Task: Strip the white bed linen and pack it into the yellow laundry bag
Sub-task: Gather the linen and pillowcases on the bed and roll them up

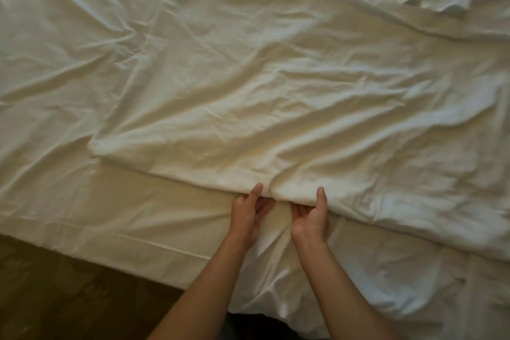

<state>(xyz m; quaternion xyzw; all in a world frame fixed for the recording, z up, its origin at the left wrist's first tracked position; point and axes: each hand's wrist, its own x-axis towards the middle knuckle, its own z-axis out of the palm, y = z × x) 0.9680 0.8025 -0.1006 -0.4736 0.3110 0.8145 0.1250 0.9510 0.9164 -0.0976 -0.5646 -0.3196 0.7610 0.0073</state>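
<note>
No lettering, label, brand mark or number can be read anywhere on the rumpled white bed linen (276, 96), nor on the strip of dark floor (69, 292) at the near left of the bed.

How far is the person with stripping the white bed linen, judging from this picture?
Early stage. Done: the upper white layer already lies loose and rumpled across the bed, its near edge pulled back from the bed's edge. In hand: the left hand and right hand pinch that near edge side by side. Left: the bottom sheet still covers the mattress, and no yellow laundry bag is in view, so nothing is packed yet.
</note>
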